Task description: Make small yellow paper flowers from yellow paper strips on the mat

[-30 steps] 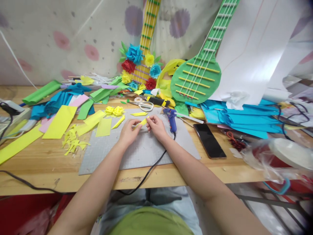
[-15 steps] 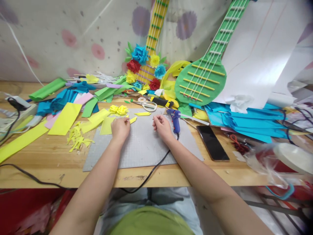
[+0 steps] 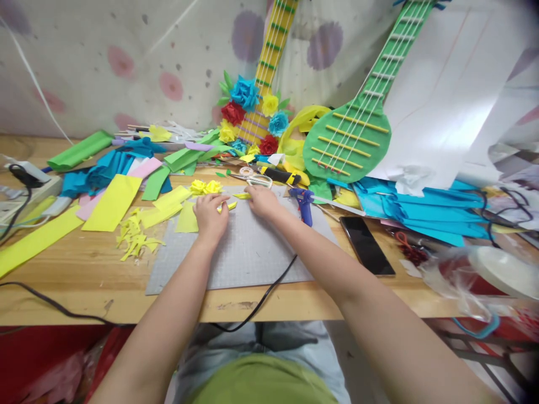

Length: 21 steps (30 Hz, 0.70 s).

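Over the left part of the grey cutting mat (image 3: 248,258), my left hand (image 3: 210,217) has its fingers apart, resting beside a folded yellow paper piece (image 3: 228,206). My right hand (image 3: 264,203) reaches forward, its fingertips closed on the right end of another folded yellow paper strip (image 3: 241,196). Behind my left hand sits a cluster of yellow paper petals (image 3: 205,187), and a flat yellow paper rectangle (image 3: 186,217) shows partly at its left. White-handled scissors (image 3: 259,180) lie just past my right hand. A blue glue gun (image 3: 304,205) rests at its right.
A phone (image 3: 366,245) lies right of the mat. Yellow scraps (image 3: 137,235) and yellow paper (image 3: 112,203) spread at the left. A green paper instrument (image 3: 347,140) and a yellow one with paper flowers (image 3: 256,120) lean behind. A black cord (image 3: 261,303) crosses the front edge.
My hands came apart after working on a folded yellow piece together. My left hand moved left and its fingers spread; my right hand then moved forward and left to the other yellow strip.
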Available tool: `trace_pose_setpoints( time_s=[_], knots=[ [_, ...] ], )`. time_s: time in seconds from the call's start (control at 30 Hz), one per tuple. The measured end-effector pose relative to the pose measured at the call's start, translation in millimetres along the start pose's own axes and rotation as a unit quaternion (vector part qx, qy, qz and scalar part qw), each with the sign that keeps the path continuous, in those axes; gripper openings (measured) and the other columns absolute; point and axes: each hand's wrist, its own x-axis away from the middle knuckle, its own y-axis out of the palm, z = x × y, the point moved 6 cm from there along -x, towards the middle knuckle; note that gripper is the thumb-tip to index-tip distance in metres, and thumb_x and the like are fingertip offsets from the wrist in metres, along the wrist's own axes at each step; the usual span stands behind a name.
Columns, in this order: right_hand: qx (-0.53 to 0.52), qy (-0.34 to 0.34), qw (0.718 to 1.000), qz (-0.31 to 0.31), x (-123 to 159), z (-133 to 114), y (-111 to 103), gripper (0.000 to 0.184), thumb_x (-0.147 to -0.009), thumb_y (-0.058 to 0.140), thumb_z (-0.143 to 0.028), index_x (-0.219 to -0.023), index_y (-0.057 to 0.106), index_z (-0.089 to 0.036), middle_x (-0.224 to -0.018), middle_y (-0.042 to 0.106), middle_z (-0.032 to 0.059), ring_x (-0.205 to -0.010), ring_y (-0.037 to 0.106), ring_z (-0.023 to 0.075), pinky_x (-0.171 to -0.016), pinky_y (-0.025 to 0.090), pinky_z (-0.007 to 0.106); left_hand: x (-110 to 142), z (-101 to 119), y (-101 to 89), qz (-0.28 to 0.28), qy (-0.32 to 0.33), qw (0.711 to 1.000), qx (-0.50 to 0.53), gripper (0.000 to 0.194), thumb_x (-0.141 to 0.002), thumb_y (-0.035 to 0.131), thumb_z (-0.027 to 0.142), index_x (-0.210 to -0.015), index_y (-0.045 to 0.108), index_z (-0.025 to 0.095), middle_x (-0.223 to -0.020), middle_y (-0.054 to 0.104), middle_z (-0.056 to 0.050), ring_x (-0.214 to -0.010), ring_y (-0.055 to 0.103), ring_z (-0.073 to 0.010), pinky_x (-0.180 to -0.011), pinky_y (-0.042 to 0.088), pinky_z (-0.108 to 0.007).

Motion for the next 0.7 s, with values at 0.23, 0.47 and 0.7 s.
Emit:
trace_pose_setpoints(
  time_s=[0.23, 0.47, 0.7],
  knots=[
    [-0.17, 0.086, 0.976, 0.103, -3, 24, -4, 0.024, -0.076, 0.046, -0.012, -0.095, 0.06, -0.018, -0.098, 0.066, 0.0072, -0.093, 0.059, 0.0194, -0.084, 0.043, 0.035, 7, 11, 7.1, -0.042, 0.0, 0.989, 0.144, 0.021, -0.08, 0.049, 0.032, -0.079, 0.065, 0.018, -0.086, 0.063, -0.005, -0.083, 0.055, -0.0168, -0.079, 0.044, -0.032],
    [-0.607, 0.216, 0.762, 0.068, 21, 29, 5, 0.016, -0.064, 0.059, -0.01, -0.079, 0.055, -0.016, -0.069, 0.061, -0.0023, -0.059, 0.057, 0.0076, -0.062, 0.047, 0.022, 15, 14, 44.5, -0.077, -0.176, 0.88, 0.435, 0.022, -0.07, 0.059, 0.032, -0.083, 0.051, 0.017, -0.089, 0.059, -0.002, -0.08, 0.059, -0.0111, -0.07, 0.052, -0.026],
    [-0.676, 0.24, 0.697, 0.022, 45, 19, 17, 0.023, -0.059, 0.061, -0.006, -0.079, 0.054, -0.016, -0.066, 0.06, -0.003, -0.055, 0.055, 0.0068, -0.053, 0.044, 0.019, 27, 28, 59.1, -0.149, -0.239, 0.805, 0.522, 0.026, -0.068, 0.064, 0.029, -0.088, 0.058, 0.014, -0.097, 0.066, -0.007, -0.088, 0.063, -0.0152, -0.082, 0.051, -0.032]
  ],
)
